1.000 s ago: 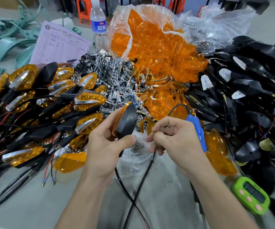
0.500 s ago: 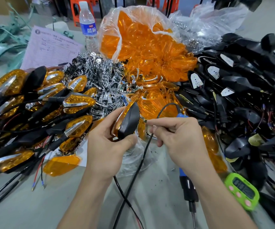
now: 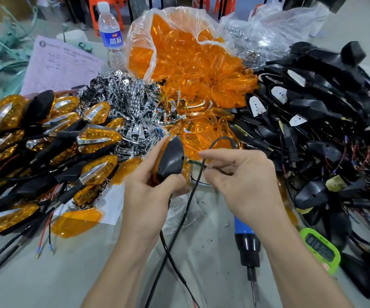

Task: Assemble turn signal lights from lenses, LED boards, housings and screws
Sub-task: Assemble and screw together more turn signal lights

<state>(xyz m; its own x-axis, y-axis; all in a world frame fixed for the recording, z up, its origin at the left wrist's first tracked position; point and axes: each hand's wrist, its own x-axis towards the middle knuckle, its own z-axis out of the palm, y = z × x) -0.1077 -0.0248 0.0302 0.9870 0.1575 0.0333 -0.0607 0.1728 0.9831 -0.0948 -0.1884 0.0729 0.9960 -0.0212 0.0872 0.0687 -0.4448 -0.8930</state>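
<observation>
Gripped in left hand (image 3: pixel 148 196), fingers curled round it: black housing (image 3: pixel 170 161), long axis near upright, back facing camera. Just right of it, pinched in right hand (image 3: pixel 244 185) fingers: small screw (image 3: pixel 212 166), apparently. Electric screwdriver (image 3: pixel 246 238) flat on bench (image 3: pixel 68 274), under right wrist.

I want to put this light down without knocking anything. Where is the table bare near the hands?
Widest: the near-left table, between the pile of finished lights and the left forearm. A narrower patch lies between it and the right forearm, crossed by black cables and bordered by the blue screwdriver. Farther back it is crowded: chrome parts, orange lenses, black housings.
</observation>
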